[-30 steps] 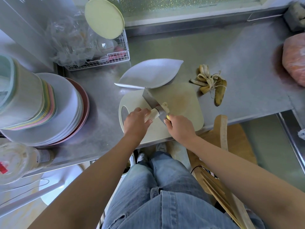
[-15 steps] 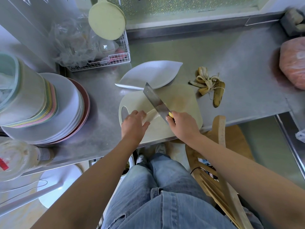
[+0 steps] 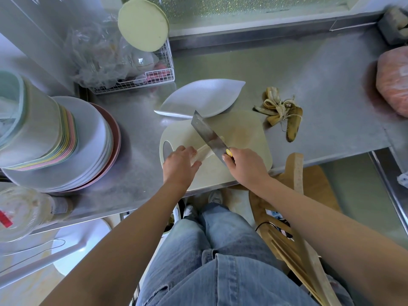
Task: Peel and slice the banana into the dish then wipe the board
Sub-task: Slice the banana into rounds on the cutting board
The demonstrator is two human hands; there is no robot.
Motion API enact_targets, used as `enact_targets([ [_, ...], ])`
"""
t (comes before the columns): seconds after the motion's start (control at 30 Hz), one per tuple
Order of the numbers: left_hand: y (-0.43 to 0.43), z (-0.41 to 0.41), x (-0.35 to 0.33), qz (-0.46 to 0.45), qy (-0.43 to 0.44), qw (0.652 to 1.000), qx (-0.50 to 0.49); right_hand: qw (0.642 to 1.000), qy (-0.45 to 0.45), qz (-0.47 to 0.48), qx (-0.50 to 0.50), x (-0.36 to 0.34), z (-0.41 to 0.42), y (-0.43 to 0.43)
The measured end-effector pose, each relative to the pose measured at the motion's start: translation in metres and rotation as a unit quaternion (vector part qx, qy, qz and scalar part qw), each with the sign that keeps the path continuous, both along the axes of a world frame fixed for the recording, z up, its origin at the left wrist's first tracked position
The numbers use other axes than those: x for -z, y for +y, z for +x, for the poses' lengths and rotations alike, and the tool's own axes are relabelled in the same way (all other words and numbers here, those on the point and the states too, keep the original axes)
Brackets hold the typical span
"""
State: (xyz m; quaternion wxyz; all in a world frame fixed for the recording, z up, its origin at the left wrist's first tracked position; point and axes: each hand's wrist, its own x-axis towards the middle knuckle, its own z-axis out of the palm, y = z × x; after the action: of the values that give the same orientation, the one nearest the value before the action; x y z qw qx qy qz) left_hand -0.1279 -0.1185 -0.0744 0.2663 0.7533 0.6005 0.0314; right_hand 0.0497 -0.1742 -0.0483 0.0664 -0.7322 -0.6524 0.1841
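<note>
You are raising the knife (image 3: 207,135), gripped in your right hand (image 3: 247,168), off the last cut while your left hand (image 3: 178,166) is gripping the banana (image 3: 204,152) for another slice.

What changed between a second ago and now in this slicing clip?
The right hand has tipped the knife from nearly edge-on to show its flat face, blade laid across the peeled banana. Nothing was grasped or released. The left hand still holds the banana on the cutting board. The white dish and the banana peel have not moved.
</note>
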Motion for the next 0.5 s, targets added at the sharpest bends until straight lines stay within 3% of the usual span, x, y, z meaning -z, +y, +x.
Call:
enact_targets([
  [0.3, 0.0, 0.0, 0.002, -0.003, -0.003, 1.0, -0.006, 0.999, -0.014, -0.048, 0.006, 0.018, -0.005, -0.005],
  [0.5, 0.001, -0.001, 0.002, -0.002, -0.004, 1.0, -0.007, 1.0, -0.002, -0.013, 0.01, 0.012, -0.001, -0.007],
])
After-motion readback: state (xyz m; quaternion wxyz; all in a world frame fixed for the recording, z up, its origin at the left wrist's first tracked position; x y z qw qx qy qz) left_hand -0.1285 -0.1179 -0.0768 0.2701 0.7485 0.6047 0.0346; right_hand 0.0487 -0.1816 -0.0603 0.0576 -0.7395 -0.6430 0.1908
